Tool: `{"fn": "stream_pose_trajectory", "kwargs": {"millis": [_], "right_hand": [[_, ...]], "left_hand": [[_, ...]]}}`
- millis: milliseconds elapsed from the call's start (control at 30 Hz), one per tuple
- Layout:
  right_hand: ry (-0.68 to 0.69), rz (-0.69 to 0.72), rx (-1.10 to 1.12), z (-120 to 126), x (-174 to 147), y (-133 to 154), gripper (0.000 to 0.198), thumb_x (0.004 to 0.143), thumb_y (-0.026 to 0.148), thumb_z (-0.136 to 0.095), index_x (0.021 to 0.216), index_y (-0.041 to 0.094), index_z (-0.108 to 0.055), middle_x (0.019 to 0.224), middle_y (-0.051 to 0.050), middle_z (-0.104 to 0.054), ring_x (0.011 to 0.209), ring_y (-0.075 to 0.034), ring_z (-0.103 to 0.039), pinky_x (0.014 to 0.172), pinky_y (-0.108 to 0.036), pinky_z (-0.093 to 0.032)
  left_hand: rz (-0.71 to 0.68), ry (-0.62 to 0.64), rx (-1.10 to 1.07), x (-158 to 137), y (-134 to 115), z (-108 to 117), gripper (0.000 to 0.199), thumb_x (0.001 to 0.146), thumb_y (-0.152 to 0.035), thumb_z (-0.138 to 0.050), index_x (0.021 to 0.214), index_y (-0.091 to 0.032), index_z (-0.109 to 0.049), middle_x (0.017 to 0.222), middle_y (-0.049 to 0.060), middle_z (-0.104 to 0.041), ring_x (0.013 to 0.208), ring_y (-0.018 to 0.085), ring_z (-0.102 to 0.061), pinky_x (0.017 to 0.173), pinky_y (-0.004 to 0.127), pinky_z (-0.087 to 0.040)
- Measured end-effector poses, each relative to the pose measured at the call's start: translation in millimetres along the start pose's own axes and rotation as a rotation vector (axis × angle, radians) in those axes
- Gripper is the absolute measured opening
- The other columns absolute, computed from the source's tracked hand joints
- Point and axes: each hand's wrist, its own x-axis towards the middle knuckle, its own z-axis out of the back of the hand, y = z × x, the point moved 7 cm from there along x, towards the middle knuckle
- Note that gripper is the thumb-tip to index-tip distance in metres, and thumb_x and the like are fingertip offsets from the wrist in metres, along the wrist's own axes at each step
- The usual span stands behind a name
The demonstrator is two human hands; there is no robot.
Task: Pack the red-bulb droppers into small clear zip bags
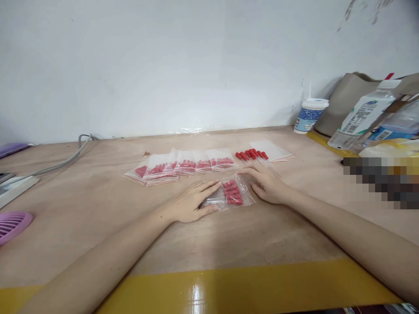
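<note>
A small clear zip bag (245,192) with several red rubber-looking pieces (232,192) inside lies flat on the table. My left hand (193,201) rests on the bag's left end, fingers stretched and thumb apart. At the other end, my right hand (266,183) touches the bag's upper right corner near the red-lined seal with its index fingertip. Its thumb is apart from that finger, and no object shows between them. Behind the hands, a row of overlapping filled zip bags (186,162) lies on the table. Several red-tipped clear sticks (252,155) lie loose to their right.
Flat white zip bags (270,150) lie behind the sticks. At the back right stand a paper cup (310,115), a plastic bottle (363,113) and a beige bag (337,102). A grey cable (77,152) and a pink slotted object (15,226) are on the left. Yellow tape (229,281) covers the near edge.
</note>
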Motion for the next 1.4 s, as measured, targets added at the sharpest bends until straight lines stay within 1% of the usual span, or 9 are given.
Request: {"fn": "stream_pose_trajectory", "kwargs": {"millis": [133,333,433,533,667,800,1033,1267,1400], "right_hand": [[0.016,0.059,0.046,3.5,-0.6,6.6,0.055,0.075,0.009,-0.047,0.127,0.025,-0.045,0.128,-0.009,-0.047,0.113,-0.024,-0.047,0.092,-0.043,-0.041],[-0.005,-0.421,0.308,-9.3,8.6,-20.9,0.027,0.083,0.038,-0.049,0.099,0.021,-0.063,0.091,-0.006,-0.065,0.08,-0.022,-0.058,0.071,-0.037,-0.046],[0.029,-0.474,0.347,-19.4,12.9,-20.4,0.03,0.076,0.05,-0.058,0.083,0.021,-0.064,0.075,-0.003,-0.064,0.068,-0.019,-0.055,0.062,-0.033,-0.043],[0.017,-0.456,0.338,-24.2,14.1,-16.0,0.028,0.069,0.049,-0.065,0.07,0.022,-0.059,0.063,-0.001,-0.057,0.059,-0.016,-0.049,0.054,-0.03,-0.038],[0.023,-0.425,0.441,-23.0,11.7,-11.5,0.032,0.072,0.052,-0.06,0.066,0.022,-0.049,0.063,0.0,-0.052,0.059,-0.015,-0.046,0.056,-0.03,-0.038],[0.028,-0.485,0.609,-7.4,6.4,-18.9,0.037,0.072,0.057,-0.058,0.072,0.022,-0.045,0.062,0.004,-0.048,0.055,-0.013,-0.044,0.054,-0.027,-0.037],[-0.313,-0.752,1.009,14.0,9.4,-46.0,0.031,0.071,0.044,-0.063,0.071,0.024,-0.04,0.067,0.001,-0.057,0.062,-0.016,-0.058,0.059,-0.031,-0.048],[-0.625,-0.69,1.197,0.5,56.2,-45.4,0.024,0.079,0.036,-0.058,0.074,0.024,-0.038,0.068,0.0,-0.058,0.07,-0.017,-0.063,0.064,-0.033,-0.054],[-0.665,-0.766,1.212,-27.4,78.5,-39.5,0.023,0.083,0.036,-0.052,0.076,0.024,-0.034,0.077,-0.001,-0.059,0.08,-0.017,-0.064,0.066,-0.031,-0.055]], "left_hand": [[-0.022,-0.043,-0.036,-1.5,-1.0,0.5,0.06,0.089,-0.048,-0.044,0.141,-0.022,-0.029,0.146,0.009,-0.031,0.133,0.023,-0.032,0.108,0.043,-0.03],[-0.018,-0.256,0.048,3.0,-0.4,21.0,0.041,0.093,-0.042,-0.038,0.125,-0.023,-0.053,0.137,0.007,-0.045,0.13,0.023,-0.035,0.108,0.045,-0.027],[0.044,-0.305,0.181,18.8,10.3,36.0,0.044,0.092,-0.045,-0.037,0.127,-0.023,-0.05,0.135,0.008,-0.046,0.128,0.024,-0.037,0.109,0.046,-0.023],[0.121,-0.222,0.328,45.3,28.7,41.8,0.055,0.089,-0.054,-0.037,0.135,-0.023,-0.04,0.139,0.011,-0.04,0.131,0.028,-0.032,0.108,0.052,-0.015],[0.179,-0.021,0.371,77.9,51.8,33.5,0.068,0.083,-0.067,-0.034,0.14,-0.029,-0.031,0.143,0.011,-0.034,0.133,0.033,-0.026,0.105,0.059,-0.013],[0.236,0.082,0.32,83.7,68.8,24.4,0.06,0.085,-0.065,-0.031,0.137,-0.035,-0.034,0.143,0.01,-0.035,0.129,0.035,-0.031,0.097,0.066,-0.021],[0.332,0.047,0.304,43.5,92.0,32.2,0.056,0.088,-0.064,-0.022,0.136,-0.038,-0.033,0.142,0.009,-0.036,0.126,0.035,-0.034,0.09,0.069,-0.026],[0.369,0.039,0.342,10.1,104.7,42.3,0.051,0.09,-0.058,-0.024,0.135,-0.036,-0.035,0.14,0.01,-0.038,0.124,0.031,-0.038,0.093,0.064,-0.027],[0.349,-0.015,0.404,2.6,107.6,41.2,0.05,0.091,-0.055,-0.025,0.134,-0.033,-0.038,0.139,0.011,-0.038,0.125,0.031,-0.037,0.094,0.062,-0.028]]}}
